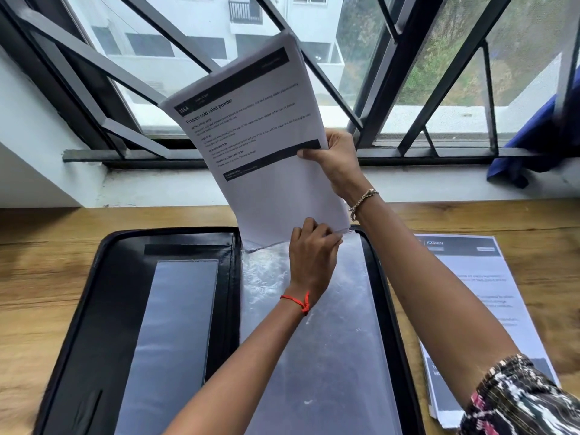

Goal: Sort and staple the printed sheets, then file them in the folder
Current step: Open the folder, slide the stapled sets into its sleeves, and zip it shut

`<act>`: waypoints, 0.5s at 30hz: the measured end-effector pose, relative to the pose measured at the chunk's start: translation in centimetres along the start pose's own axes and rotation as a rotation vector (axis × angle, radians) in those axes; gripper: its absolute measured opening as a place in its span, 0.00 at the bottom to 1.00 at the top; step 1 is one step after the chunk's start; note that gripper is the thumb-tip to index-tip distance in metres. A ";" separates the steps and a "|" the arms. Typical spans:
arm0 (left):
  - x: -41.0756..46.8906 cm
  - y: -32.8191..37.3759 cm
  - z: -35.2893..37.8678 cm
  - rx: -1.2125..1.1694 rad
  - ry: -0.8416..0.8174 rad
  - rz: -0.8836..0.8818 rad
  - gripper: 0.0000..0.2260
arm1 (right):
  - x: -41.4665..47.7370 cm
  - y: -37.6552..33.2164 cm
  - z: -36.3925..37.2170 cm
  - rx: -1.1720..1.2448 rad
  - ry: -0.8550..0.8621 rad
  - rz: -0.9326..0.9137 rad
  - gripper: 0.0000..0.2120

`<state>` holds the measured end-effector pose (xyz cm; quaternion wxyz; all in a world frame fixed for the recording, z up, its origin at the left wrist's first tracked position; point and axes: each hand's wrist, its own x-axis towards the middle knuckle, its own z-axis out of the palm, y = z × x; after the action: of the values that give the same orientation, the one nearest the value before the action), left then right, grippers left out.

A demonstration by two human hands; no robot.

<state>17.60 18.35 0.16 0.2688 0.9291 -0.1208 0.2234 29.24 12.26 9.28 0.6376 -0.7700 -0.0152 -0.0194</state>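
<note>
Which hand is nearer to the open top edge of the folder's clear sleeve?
Left. The left hand pinches the clear sleeve at its top edge; the right hand is higher up, gripping the printed sheets by their right edge.

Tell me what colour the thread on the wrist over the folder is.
Orange-red. The thread shows best in the head view.

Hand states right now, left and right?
Left hand: pinches the top edge of the sleeve.
Right hand: grips the sheets.
</note>
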 end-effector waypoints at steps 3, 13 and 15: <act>0.2 0.0 -0.1 -0.001 0.007 -0.007 0.05 | 0.1 0.4 -0.1 0.033 -0.002 0.017 0.08; 0.5 0.1 -0.7 -0.011 -0.028 -0.054 0.05 | 0.2 1.2 -0.8 0.038 -0.019 0.040 0.06; 0.3 0.0 -0.6 -0.030 -0.019 -0.058 0.04 | 0.2 1.5 -1.3 0.036 -0.013 0.045 0.07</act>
<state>17.61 18.62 0.78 0.2879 0.9301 -0.0998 0.2050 29.47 10.68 8.07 0.6514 -0.7587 -0.0023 0.0002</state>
